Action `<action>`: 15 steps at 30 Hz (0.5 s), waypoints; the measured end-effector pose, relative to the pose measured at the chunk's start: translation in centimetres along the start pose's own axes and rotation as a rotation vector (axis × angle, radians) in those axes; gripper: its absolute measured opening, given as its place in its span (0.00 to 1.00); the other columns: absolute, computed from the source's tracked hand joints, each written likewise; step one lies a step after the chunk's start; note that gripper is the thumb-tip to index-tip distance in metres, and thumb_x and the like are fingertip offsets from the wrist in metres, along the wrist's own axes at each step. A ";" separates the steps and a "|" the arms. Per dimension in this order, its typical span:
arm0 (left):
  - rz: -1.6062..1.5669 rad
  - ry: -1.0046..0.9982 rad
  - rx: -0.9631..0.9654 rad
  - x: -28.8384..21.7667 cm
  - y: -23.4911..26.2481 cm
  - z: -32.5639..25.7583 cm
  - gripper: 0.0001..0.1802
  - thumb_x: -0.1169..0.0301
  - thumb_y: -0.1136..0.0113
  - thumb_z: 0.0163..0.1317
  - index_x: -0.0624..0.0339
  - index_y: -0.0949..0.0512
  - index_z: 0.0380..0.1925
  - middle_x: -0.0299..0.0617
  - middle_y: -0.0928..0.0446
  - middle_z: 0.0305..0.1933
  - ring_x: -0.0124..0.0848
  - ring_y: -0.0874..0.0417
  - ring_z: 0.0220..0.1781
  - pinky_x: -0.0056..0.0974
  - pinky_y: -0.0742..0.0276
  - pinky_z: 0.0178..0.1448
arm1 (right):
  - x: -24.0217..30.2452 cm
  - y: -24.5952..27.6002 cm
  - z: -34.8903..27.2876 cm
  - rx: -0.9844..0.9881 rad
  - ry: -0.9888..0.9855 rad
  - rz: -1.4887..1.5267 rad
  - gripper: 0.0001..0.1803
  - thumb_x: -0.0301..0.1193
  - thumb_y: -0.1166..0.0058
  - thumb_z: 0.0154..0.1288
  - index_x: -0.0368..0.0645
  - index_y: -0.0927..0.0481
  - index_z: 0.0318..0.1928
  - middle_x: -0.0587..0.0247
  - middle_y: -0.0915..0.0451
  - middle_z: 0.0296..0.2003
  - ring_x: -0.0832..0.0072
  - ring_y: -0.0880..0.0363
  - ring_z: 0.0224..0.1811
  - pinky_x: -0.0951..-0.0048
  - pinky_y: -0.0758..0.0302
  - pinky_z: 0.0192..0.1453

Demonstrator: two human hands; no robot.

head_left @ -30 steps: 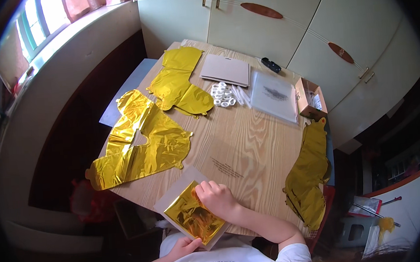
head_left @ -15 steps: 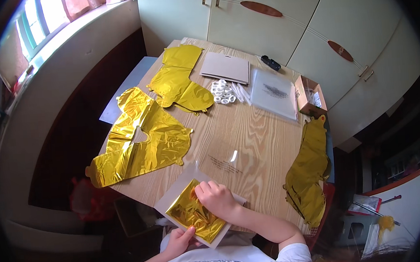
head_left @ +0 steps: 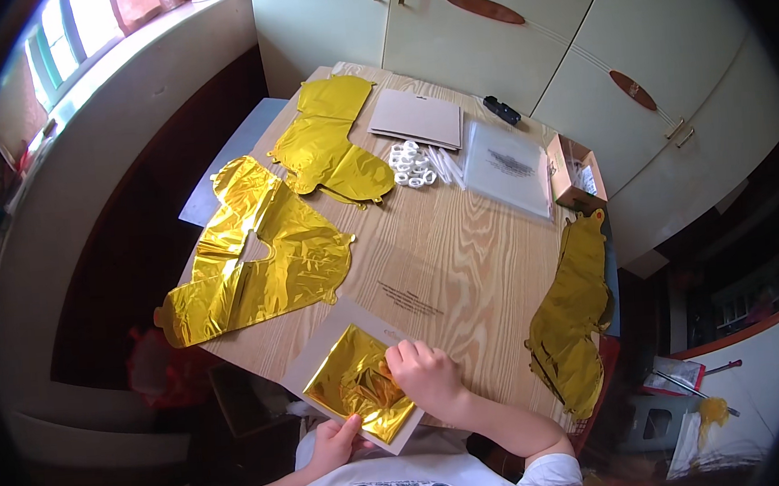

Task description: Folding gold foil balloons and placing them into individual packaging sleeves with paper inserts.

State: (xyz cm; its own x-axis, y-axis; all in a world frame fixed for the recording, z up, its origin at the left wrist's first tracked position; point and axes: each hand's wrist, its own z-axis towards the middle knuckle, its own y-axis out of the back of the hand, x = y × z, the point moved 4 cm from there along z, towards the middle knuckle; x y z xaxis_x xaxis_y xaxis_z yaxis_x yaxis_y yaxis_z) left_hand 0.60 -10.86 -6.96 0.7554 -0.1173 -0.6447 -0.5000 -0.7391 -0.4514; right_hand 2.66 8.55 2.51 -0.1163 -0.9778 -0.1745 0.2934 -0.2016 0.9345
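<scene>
Low at the table's front edge, a folded gold foil balloon (head_left: 340, 373) lies on a pale grey card (head_left: 303, 347). My left hand (head_left: 336, 444) grips their lower-left edge, its thumb on top and fingers underneath. My right hand (head_left: 424, 380) is closed with curled fingers over the right side of the foil. Whatever its fingertips pinch, if anything, is hidden. A clear plastic sheet or bag (head_left: 411, 297) with small print extends past the card onto the wooden tabletop (head_left: 444, 248).
Flat gold foil balloons lie at left (head_left: 305, 258), far left (head_left: 323, 130) and right (head_left: 571, 321). Toward the back are grey cards (head_left: 415, 117), white rings (head_left: 411, 165), white sticks (head_left: 445, 167), clear bags (head_left: 506, 170), a box (head_left: 574, 176) and a black object (head_left: 501, 110).
My right hand has moved right and slightly down, from the middle of the foil to its right side, uncovering more of it. My left hand keeps its grip.
</scene>
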 end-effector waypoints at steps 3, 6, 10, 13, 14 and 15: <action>-0.047 -0.021 0.014 -0.2 -0.5 0.2 0.18 0.64 0.51 0.75 0.72 0.24 0.50 0.48 0.18 0.44 0.30 0.14 0.40 0.29 0.16 0.40 | 0.8 0.6 -0.4 0.032 0.027 0.012 0.05 0.29 0.43 0.51 0.49 0.28 0.27 0.72 0.30 0.23 0.80 0.24 0.27 0.80 0.26 0.24; -0.015 0.010 0.015 -0.4 -0.8 0.1 0.18 0.64 0.51 0.75 0.72 0.24 0.49 0.48 0.18 0.44 0.31 0.14 0.40 0.30 0.15 0.41 | 1.1 1.2 -0.2 0.027 -0.006 0.068 0.06 0.28 0.45 0.50 0.48 0.30 0.26 0.70 0.31 0.24 0.78 0.25 0.27 0.78 0.26 0.26; -0.007 -0.006 0.040 -0.3 -0.8 0.4 0.18 0.64 0.51 0.75 0.72 0.24 0.50 0.49 0.18 0.44 0.31 0.14 0.39 0.30 0.15 0.42 | 1.1 1.4 -0.1 0.009 -0.013 0.103 0.06 0.28 0.44 0.50 0.48 0.30 0.26 0.70 0.30 0.24 0.78 0.25 0.28 0.77 0.25 0.26; -0.003 -0.009 0.041 -0.3 -1.1 0.3 0.18 0.64 0.50 0.75 0.72 0.25 0.50 0.50 0.18 0.44 0.32 0.14 0.39 0.31 0.15 0.41 | 1.0 1.2 -0.1 -0.002 -0.025 0.124 0.06 0.28 0.44 0.51 0.48 0.29 0.27 0.70 0.30 0.24 0.77 0.26 0.28 0.77 0.25 0.26; -0.004 -0.012 0.036 -0.4 -1.1 0.4 0.18 0.64 0.51 0.75 0.73 0.25 0.50 0.50 0.18 0.44 0.32 0.14 0.39 0.31 0.15 0.41 | 1.3 1.1 -0.1 0.001 -0.010 0.118 0.06 0.28 0.44 0.51 0.48 0.28 0.27 0.70 0.30 0.24 0.77 0.26 0.28 0.77 0.25 0.27; -0.005 -0.015 0.031 -0.4 -1.1 0.4 0.18 0.65 0.51 0.75 0.73 0.25 0.50 0.50 0.18 0.44 0.32 0.14 0.39 0.31 0.15 0.42 | 1.5 1.1 -0.2 0.005 0.005 0.112 0.05 0.28 0.44 0.51 0.48 0.28 0.27 0.70 0.31 0.24 0.77 0.26 0.28 0.77 0.25 0.27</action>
State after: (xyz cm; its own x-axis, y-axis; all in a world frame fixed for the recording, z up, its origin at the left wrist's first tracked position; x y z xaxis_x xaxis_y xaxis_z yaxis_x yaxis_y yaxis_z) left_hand 0.65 -9.76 -6.43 0.7516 -0.1037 -0.6514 -0.5093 -0.7188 -0.4732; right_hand 3.02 6.85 3.19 -0.0787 -0.9944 -0.0701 0.2993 -0.0906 0.9499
